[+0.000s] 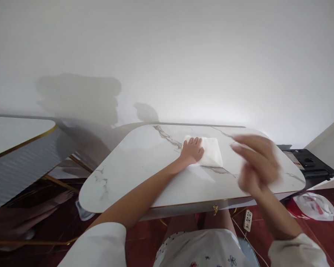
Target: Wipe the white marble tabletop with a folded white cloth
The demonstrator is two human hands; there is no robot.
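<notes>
A folded white wipe [211, 151], cloth or paper I cannot tell, lies flat on the white marble-patterned tabletop [133, 167]. My left hand [192, 150] rests palm down on its left part, with the fingers spread and pointing away from me. Over the right part of the table, apart from the wipe, is my right hand [258, 161]. Motion smears it, so its fingers cannot be made out clearly and I see nothing in them.
A white wall stands behind the table. Another marble-patterned table [16, 133] is at the left. Below its front edge a gold drawer knob [215, 210] shows. On the floor are a power strip [247, 220] with its cord and a red-and-white bag [313, 205]; a black case [308, 161] stands right.
</notes>
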